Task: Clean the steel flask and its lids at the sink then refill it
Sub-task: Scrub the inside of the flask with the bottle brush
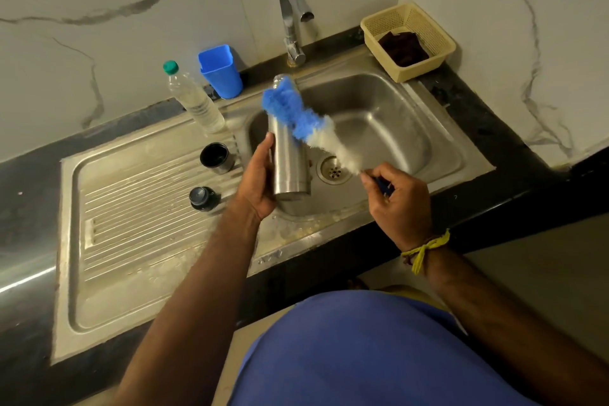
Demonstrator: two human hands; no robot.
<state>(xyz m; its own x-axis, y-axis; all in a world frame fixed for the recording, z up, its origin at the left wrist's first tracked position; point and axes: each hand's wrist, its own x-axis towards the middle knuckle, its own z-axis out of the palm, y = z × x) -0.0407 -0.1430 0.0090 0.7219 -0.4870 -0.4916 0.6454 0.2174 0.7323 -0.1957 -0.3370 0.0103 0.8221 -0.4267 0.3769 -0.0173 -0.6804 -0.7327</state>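
Head view, hands (260,181) gripping flask (286,155), brush (306,122)

left hand (260,180) gripping, right hand (400,204) seemingly pinching

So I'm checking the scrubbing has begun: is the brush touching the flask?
Touching. The head view shows the brush with its blue bristles lying against the flask near its neck.

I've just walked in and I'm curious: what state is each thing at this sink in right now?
Steel flask: uncapped, gripped by left hand.
Bottle brush: outside the flask, handle held by right hand.
Two lids: off, on the drainboard.
Plastic bottle: capped.
Tap: no water running.
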